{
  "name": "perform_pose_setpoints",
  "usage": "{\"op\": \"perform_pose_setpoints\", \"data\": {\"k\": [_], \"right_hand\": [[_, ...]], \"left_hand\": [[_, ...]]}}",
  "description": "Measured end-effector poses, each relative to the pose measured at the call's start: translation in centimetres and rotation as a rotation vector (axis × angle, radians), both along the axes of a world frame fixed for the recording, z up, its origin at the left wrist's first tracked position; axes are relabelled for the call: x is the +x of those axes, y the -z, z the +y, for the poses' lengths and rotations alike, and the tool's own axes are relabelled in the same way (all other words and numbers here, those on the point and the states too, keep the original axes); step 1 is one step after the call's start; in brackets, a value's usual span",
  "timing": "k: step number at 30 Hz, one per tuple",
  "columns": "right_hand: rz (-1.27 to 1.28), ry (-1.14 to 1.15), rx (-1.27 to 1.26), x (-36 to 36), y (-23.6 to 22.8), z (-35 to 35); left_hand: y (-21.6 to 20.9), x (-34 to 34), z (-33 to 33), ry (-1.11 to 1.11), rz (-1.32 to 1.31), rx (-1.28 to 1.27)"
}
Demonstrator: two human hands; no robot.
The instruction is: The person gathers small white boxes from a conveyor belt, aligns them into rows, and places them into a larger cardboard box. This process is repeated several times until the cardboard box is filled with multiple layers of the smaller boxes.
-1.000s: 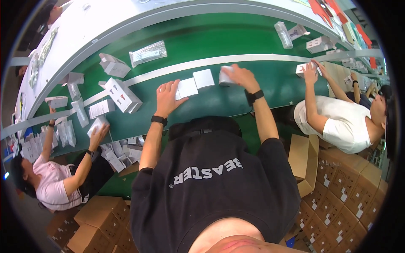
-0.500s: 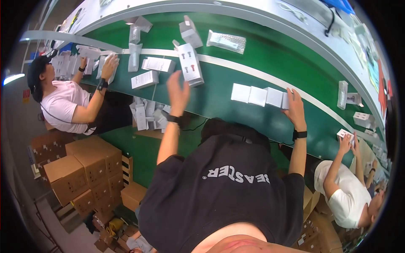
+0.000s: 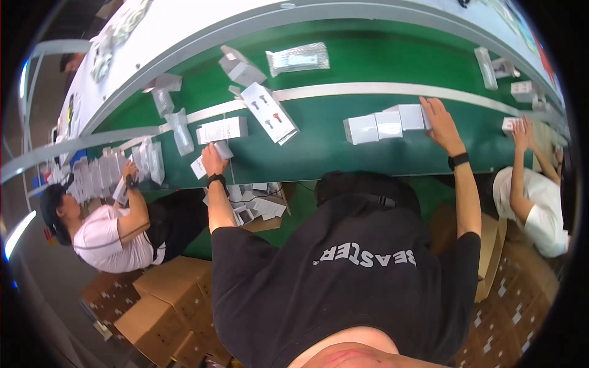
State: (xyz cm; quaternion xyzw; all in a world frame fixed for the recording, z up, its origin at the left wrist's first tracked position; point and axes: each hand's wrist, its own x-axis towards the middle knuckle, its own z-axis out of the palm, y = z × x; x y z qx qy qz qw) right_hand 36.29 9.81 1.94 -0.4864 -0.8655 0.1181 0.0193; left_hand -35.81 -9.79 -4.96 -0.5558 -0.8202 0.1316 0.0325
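Observation:
My left hand (image 3: 215,161) is closed around a small white box (image 3: 223,149) close to the near edge of the green bench. Right beside it, toward the far side, lies another white box (image 3: 222,130) with printing on its side. My right hand (image 3: 443,127) has its fingers stretched out against the right end of a row of white boxes (image 3: 388,125). A larger white carton with pictures on its face (image 3: 270,113) stands between my hands, its flap raised. Behind that carton sits an opened grey-white box (image 3: 242,67).
A bubble-wrapped packet (image 3: 297,59) lies on the far green strip, past a white divider line (image 3: 368,91). Clear plastic sleeves (image 3: 180,132) rest at left. Below the bench is a bin of small white boxes (image 3: 261,205). Co-workers sit at both sides; brown cartons (image 3: 162,319) are stacked behind.
My left hand has come down from beside the large carton and grasped a small white box near the edge. My right hand stays at the row's end. The whole view has turned somewhat.

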Motion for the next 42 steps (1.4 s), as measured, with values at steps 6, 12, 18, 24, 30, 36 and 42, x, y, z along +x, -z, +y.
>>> {"op": "perform_pose_setpoints", "data": {"k": [6, 12, 18, 24, 30, 36, 42], "right_hand": [[0.008, 0.048, -0.051, -0.5, -1.1, -0.6], [-0.078, 0.040, -0.104, -0.6, -0.6, -0.4], [0.098, -0.049, -0.172, 0.5, 0.4, 0.6], [0.223, -0.029, -0.019, 0.4, 1.6, 0.0], [0.200, 0.052, 0.032, -0.4, 2.6, -0.3], [0.173, 0.293, 0.131, -1.9, 4.2, -1.9], [0.175, 0.633, 0.180, -4.0, 3.5, -10.3]], "left_hand": [[-4.5, 3.9, -1.7, -0.143, -0.357, 0.153], [-11.3, 18.7, -4.2, -0.044, -0.568, 0.407], [-9.3, 36.1, 1.3, -0.108, -0.689, 0.438], [-5.4, 40.2, 3.4, 0.020, -0.667, 0.265], [-6.6, 36.8, 9.0, 0.675, -0.432, 0.139], [-7.8, 36.9, 13.0, 0.784, -0.515, -0.048], [-8.0, 35.0, 17.0, 1.122, -0.442, -0.221]]}}
